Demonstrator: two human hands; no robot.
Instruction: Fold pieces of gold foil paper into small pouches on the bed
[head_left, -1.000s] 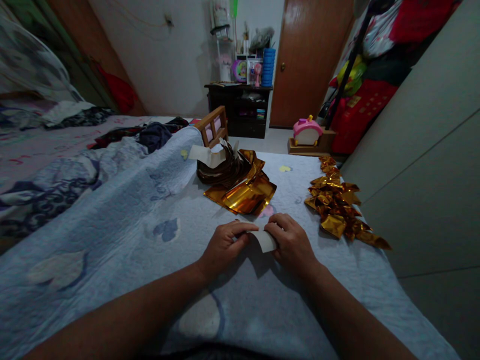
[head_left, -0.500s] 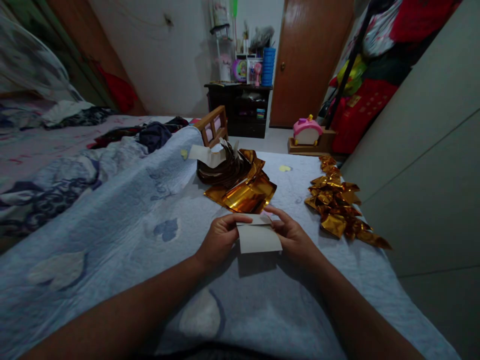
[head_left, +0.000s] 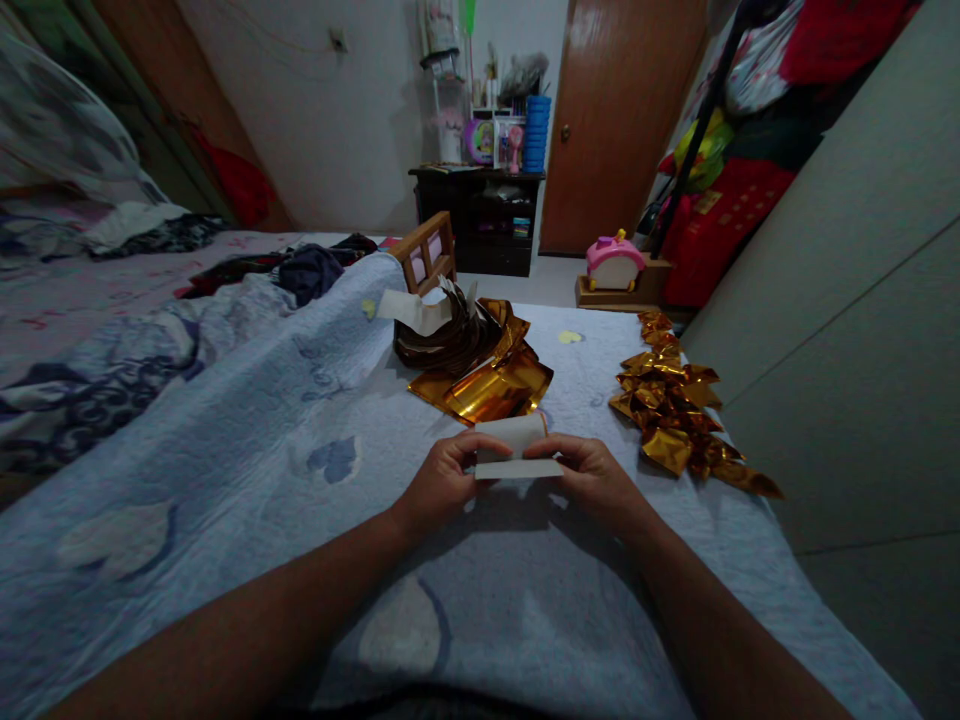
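Between my two hands is a sheet of paper (head_left: 510, 432), pale on the side facing me, with a crease running across it and a thin golden edge at its upper right. My left hand (head_left: 448, 472) grips its left end, the thumb lying on top. At the right end my right hand (head_left: 589, 474) pinches it the same way, fingers partly hidden underneath. Just beyond the hands lie loose gold foil sheets (head_left: 499, 390), beside a fanned stack of paper (head_left: 442, 335). To the right sits a pile of folded gold foil pieces (head_left: 667, 400).
A blue quilt (head_left: 300, 560) with heart shapes covers the bed under my hands. Rumpled clothes (head_left: 307, 270) lie at the left. Past the bed stand a wooden bed-end or chair back (head_left: 427, 250), a dark cabinet (head_left: 480, 220) and a pink toy (head_left: 615, 265).
The paper's upper part now stands up and its lower part has tilted toward edge-on. My right fingers have come down from the top edge, and both thumbs now press near the crease.
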